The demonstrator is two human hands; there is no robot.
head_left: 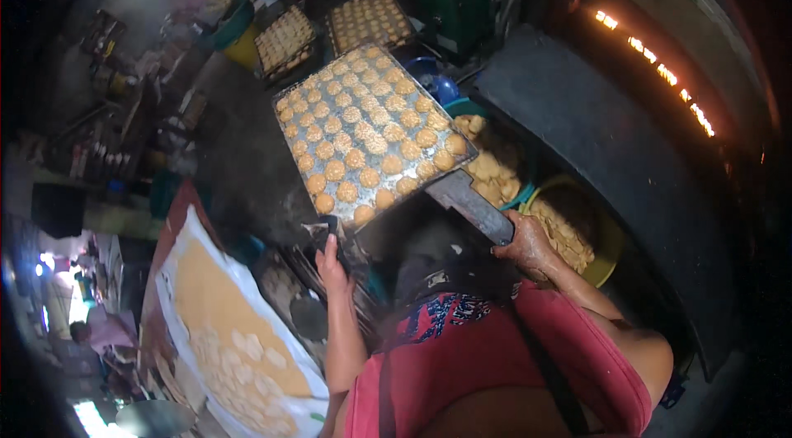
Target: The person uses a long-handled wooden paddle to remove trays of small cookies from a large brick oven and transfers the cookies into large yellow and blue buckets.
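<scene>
Two hands: both are seen in the head view, raised in front of a red garment.
Left hand (332, 261): it is held up at the near edge of the tray, and its fingers are clenched on a small dark grip there; what exactly this grip is cannot be told.
Right hand (528, 244): its fingers are closed around the flat dark handle (478, 205), which runs up and to the left, under the tray corner.
Baking tray (293, 159): a large metal sheet is held tilted in the middle of the view, between the two hands and above them.
Cookies (367, 141): many round golden pieces are laid in rows on the tray, close to each other.
Teal basin (518, 195): it is placed just right of the tray and is filled with pale cookies; it is partly hidden by the handle.
Yellow basin (606, 261): it stands beside the right hand and more cookies are seen in it.
Oven opening (656, 67): a row of orange flames is seen at the upper right, behind a dark curved ledge.
Other trays (369, 17): two more filled trays are placed behind the held one.
White sheet (239, 339): it is spread at the lower left with pale square pieces on it.
</scene>
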